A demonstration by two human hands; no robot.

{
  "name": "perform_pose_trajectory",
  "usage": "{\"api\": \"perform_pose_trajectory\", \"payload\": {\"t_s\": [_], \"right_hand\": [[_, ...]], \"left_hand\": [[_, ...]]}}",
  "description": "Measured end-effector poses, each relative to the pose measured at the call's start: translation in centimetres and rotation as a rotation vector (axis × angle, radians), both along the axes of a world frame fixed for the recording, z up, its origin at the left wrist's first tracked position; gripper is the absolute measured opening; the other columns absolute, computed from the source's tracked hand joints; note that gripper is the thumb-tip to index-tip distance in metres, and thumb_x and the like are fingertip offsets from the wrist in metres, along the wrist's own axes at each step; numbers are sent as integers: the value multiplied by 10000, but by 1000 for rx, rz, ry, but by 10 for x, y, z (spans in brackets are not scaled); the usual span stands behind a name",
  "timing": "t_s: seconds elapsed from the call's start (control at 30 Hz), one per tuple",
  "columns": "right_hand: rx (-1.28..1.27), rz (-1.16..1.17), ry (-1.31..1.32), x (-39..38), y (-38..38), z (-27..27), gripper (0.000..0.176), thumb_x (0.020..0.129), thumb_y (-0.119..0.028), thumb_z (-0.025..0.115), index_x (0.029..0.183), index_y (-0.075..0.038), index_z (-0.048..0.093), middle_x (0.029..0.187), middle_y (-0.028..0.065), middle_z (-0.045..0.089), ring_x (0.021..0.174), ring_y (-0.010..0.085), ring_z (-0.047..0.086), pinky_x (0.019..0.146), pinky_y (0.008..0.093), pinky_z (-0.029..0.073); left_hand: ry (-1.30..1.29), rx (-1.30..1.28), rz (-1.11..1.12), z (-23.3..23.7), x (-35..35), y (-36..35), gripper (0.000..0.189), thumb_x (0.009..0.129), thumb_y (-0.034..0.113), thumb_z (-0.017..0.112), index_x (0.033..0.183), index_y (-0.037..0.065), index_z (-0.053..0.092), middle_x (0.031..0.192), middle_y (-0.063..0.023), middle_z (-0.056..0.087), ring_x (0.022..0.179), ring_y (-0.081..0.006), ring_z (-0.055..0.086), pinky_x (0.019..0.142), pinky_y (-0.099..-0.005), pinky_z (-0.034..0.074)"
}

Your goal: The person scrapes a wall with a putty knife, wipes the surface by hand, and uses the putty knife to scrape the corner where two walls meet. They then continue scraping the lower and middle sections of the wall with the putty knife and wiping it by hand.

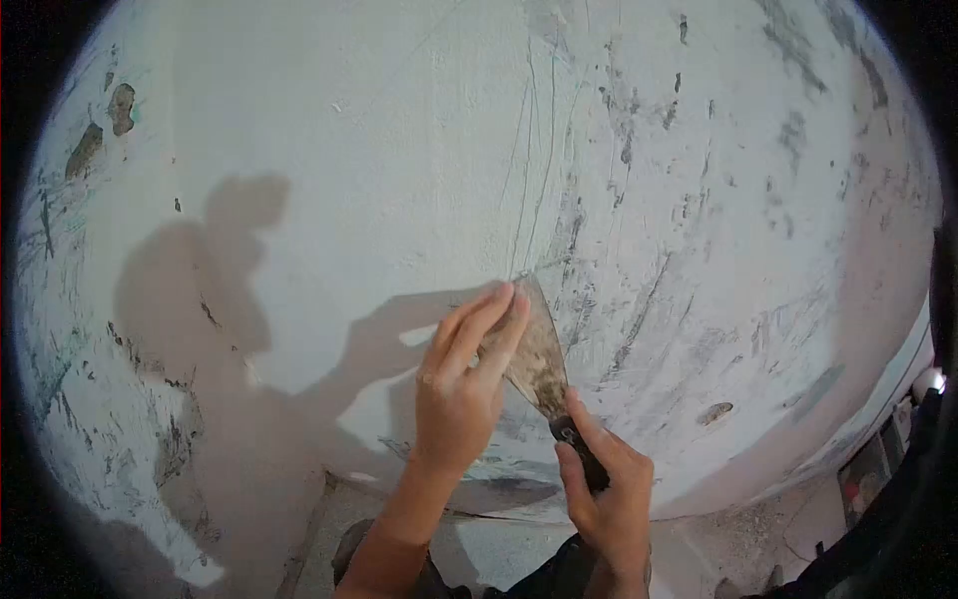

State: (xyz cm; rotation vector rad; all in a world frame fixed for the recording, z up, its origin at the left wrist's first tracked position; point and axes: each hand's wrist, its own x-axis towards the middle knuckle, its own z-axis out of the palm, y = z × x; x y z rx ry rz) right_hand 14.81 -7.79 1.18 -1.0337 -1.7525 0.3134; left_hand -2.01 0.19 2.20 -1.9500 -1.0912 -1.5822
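A putty knife (536, 351) with a wide, stained metal blade and a black handle is held slantwise against a white wall (349, 150). The handle sits in my right hand (611, 477), closed around it with the thumb and index finger toward the blade. My left hand (464, 374) lies over the left part of the blade, its fingers stretched out and the fingertips near the top edge. The left thumb is hidden. Several thin scored lines (539, 150) run up the wall from the blade's edge.
Dark scuffs (624, 120) cover the wall's right side, and chipped holes (122, 108) show at the upper left. A shadow (190, 280) falls on the left. Below is a dusty floor (738, 544); at the right stands a dark container (878, 464) with items.
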Motion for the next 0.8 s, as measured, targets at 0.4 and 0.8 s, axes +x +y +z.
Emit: {"api": "perform_pose_trajectory", "payload": {"t_s": [0.4,0.8], "right_hand": [[117,22,76,-11,20,-17,579,871,48,691,1420,-88,570,793,185,652,640,253,601,633,303,497],[11,58,104,-5,8,0,560,874,34,691,1411,-79,579,843,189,676,686,236,621,675,307,508]], "left_hand": [[29,72,84,14,-3,5,550,780,-126,641,1282,93,689,1296,-106,660,1177,-280,621,958,-381,569],[50,86,104,16,0,-1,595,738,-158,627,1278,84,695,1267,-111,675,1137,-293,637,943,-375,556]]}}
